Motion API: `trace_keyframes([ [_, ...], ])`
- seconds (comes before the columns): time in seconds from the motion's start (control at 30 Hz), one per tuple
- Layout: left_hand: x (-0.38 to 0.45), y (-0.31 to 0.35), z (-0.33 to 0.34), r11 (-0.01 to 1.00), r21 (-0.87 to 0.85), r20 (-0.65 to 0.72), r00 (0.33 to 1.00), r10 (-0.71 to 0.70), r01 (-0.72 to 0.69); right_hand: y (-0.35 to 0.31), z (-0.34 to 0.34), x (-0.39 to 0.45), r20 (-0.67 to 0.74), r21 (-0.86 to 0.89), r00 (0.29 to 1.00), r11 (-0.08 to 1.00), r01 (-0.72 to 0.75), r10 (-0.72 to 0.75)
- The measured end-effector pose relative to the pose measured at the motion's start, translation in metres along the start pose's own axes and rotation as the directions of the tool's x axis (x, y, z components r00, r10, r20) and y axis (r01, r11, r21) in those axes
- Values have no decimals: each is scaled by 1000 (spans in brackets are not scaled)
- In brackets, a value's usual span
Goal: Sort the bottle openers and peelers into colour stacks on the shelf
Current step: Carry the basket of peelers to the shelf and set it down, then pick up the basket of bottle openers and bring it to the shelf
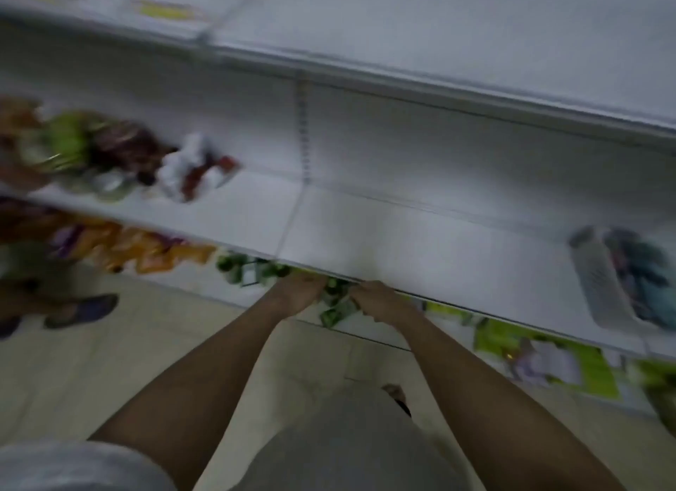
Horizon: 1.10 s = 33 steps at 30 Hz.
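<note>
The frame is blurred by motion. Both my arms reach under the front edge of the white middle shelf point(420, 234) into the shelf below. My left hand point(298, 293) and my right hand point(376, 300) are on a small bunch of green packaged items point(334, 309) there, fingers curled around them. The blur hides whether these are openers or peelers. More green packs point(252, 267) lie to the left on the same lower shelf. A pile of red, white and green packs point(197, 168) sits at the left of the middle shelf.
A white mesh basket point(622, 274) with blue and dark items stands on the middle shelf at right. Orange packs point(146, 249) and lime-green cards point(541, 359) fill the lower shelf. Another person's feet point(80, 311) stand on the floor at left.
</note>
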<state>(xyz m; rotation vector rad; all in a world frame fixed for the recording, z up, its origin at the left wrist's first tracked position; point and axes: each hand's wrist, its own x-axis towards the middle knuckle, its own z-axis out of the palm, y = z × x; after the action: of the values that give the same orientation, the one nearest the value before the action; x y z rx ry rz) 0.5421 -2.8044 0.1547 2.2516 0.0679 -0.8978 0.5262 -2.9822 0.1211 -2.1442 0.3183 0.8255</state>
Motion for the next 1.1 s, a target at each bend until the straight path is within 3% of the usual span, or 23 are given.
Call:
trace_keyframes([
  [0.07,-43,-78,-37,992,-57,-128,985,-118,111,-56,55,5,97,-180,992,978,102,-86],
  [0.17,-113,-196,-79,946,-133,-261,910,-321,296,-135,160,6,259,-438,943,844,309,-211],
  [0.27,-176,-288,-108,873,-253,-339,807,-484,418,-208,265,-10,417,-514,853,692,507,-315],
  [0.47,-265,-411,-149,709,-531,-410,591,-694,464,-333,430,-47,691,-473,639,458,753,-337],
  [0.63,-300,-493,-197,602,-571,-405,446,-798,558,-412,532,-36,816,-424,502,293,857,-286],
  [0.77,-317,-563,-277,536,-602,-414,343,-843,591,-497,596,-4,859,-399,428,157,903,-280],
  [0.97,-358,-632,-432,449,-728,-402,208,-892,518,-663,669,16,901,-298,283,5,955,-330],
  [1.03,-385,-668,-489,420,-781,-418,113,-902,462,-737,719,10,919,-254,212,-87,963,-331],
  [1.1,-402,-678,-513,448,-772,-452,106,-886,450,-764,738,7,913,-251,194,-117,961,-359],
])
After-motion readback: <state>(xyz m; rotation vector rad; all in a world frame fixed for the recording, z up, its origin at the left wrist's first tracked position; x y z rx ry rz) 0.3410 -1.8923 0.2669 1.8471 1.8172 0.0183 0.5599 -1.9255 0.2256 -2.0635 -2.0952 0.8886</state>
